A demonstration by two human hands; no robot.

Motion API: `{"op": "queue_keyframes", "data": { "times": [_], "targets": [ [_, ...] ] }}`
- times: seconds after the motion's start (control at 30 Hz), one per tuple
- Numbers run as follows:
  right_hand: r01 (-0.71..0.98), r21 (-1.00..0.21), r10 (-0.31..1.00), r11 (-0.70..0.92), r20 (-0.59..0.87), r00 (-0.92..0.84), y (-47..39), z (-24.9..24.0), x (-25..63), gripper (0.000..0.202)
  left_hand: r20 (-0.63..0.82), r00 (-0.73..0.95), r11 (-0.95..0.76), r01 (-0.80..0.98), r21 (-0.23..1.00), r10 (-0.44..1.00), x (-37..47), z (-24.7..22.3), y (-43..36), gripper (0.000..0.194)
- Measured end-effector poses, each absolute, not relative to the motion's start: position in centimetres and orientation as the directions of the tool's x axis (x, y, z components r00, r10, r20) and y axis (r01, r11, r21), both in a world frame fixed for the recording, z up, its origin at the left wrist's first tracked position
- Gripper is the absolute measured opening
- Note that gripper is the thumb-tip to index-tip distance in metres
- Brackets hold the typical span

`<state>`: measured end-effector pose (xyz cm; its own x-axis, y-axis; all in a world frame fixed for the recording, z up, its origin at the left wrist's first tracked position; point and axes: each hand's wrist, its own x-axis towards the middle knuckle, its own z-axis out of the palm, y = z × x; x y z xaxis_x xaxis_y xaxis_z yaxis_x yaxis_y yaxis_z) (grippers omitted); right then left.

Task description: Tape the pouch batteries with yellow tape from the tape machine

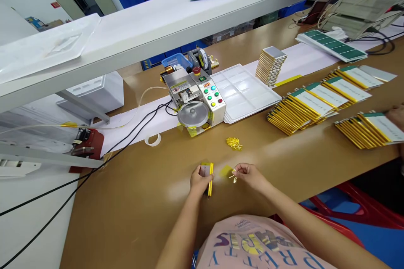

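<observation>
My left hand (199, 181) is closed around a small stack of flat, yellow-edged battery-like packs (210, 180) above the brown table. To its right, my right hand (248, 173) pinches a small white and gold piece (234, 177) between thumb and fingertips. A translucent yellow square (225, 171) lies between the two hands. Further forward sits a little heap of shiny yellow strips (234, 143). Beyond it stands a machine (215, 100) with coloured buttons and a round metal disc (193, 114).
Rows of yellow-edged packs (295, 111) lie at the right, near another person's hand (396, 115). White trays (244, 92) adjoin the machine. A white ring (153, 139) and black cables (126, 138) lie at the left. A shelf (158, 29) crosses above the table.
</observation>
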<state>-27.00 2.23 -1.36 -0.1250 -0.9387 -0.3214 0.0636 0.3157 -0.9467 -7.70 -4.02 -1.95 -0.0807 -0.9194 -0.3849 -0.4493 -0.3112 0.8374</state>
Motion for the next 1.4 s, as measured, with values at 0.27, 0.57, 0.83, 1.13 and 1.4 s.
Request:
{"op": "queue_keyframes", "data": {
  "times": [0.27,0.57,0.83,1.13,1.4],
  "targets": [
    [0.069,-0.948,-0.949,0.311,-0.314,-0.039,2.1,-0.4,-27.6,0.032,-0.411,-0.256,-0.303,-0.373,0.877,-0.875,-6.9,-0.7,-4.8,0.043],
    [0.044,-0.947,-0.946,0.318,-0.319,-0.046,1.7,-0.5,-27.8,0.029,-0.278,-0.520,0.255,-0.733,0.630,-0.808,-7.2,-0.4,-5.5,0.078],
    [0.010,-0.938,-0.936,0.347,-0.347,-0.053,1.5,-1.8,-28.3,0.029,-0.332,-0.827,0.706,-0.560,0.433,-0.453,-7.6,-0.2,-4.1,0.039],
    [-0.068,-0.920,-0.922,0.386,-0.387,0.003,0.4,-3.8,-27.9,0.032,-0.152,-0.159,0.104,-0.941,0.321,-0.975,-6.1,-1.2,-1.2,0.051],
    [-0.135,-0.929,-0.933,0.345,-0.355,0.056,-1.0,-4.2,-26.3,0.027,-0.282,0.209,-0.323,-0.826,0.463,-0.936,-10.4,-2.8,-2.2,0.065]
  ]
}}
